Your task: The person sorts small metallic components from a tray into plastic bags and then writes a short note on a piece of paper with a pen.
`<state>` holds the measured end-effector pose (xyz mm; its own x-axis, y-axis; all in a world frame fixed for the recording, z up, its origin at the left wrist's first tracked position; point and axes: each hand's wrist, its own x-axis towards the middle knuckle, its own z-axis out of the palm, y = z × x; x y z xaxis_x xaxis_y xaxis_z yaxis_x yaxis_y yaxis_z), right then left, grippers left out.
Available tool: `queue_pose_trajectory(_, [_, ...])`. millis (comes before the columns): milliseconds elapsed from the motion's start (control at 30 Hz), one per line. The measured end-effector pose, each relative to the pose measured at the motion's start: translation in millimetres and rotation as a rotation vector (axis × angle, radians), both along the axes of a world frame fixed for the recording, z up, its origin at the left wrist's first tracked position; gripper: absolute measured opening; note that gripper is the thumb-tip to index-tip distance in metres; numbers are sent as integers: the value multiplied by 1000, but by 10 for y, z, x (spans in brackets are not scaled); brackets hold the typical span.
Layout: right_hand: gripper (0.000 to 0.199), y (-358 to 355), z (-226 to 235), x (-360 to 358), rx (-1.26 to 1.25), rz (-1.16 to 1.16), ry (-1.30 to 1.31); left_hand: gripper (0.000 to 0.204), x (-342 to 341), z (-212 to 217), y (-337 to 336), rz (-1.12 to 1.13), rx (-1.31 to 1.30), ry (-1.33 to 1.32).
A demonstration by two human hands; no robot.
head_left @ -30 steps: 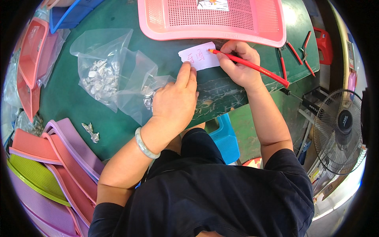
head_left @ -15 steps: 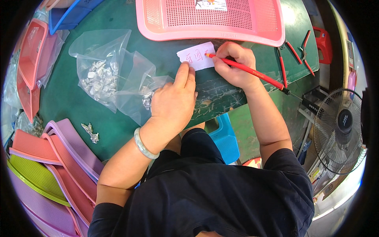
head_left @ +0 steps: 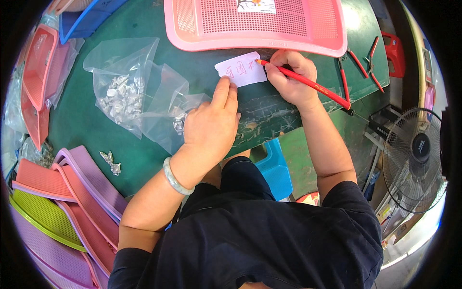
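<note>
**Right hand writes on a paper slip while the left pins it down**

Right hand (head_left: 288, 77) is clenched around a red pencil (head_left: 308, 84), its tip touching the white slip of paper (head_left: 240, 70) on the green table (head_left: 86, 120). Left hand (head_left: 211, 125), at about 8 o'clock from the slip, lies flat and released, two fingertips (head_left: 226, 89) pressing the slip's near edge. The slip looks light and limp, likely to slide or crease, so it is best held by a flat press near an edge. At 12 o'clock from it sits a pink mesh tray (head_left: 255, 24); at 9 o'clock lie clear bags (head_left: 125, 91) of small silver parts; red pliers (head_left: 373, 60) lie at 3 o'clock. Compared with a second ago, more red marks cover the slip and the pencil tip has moved rightward.
</note>
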<state>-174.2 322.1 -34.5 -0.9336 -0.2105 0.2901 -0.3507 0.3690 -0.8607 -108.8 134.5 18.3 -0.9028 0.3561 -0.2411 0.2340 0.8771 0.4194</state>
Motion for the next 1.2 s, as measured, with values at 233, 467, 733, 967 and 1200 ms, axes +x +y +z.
queue_pose_trajectory(233, [16,30,-13,-4,28,39,-14,50,1,-24,-7,0,3,10])
queue_pose_trajectory(467, [13,25,14,-17,53,-3,-7,51,-5,-5,-4,0,2,-7])
queue_pose_trajectory(733, [13,33,5,-19,23,22,-32,51,-5,-4,-2,3,-6,-20])
queue_pose_trajectory(967, [13,42,24,-9,19,25,-53,51,-7,-4,-6,-4,-7,-15])
queue_pose_trajectory(1200, [14,131,77,33,-5,61,-64,51,0,-1,-4,0,2,-11])
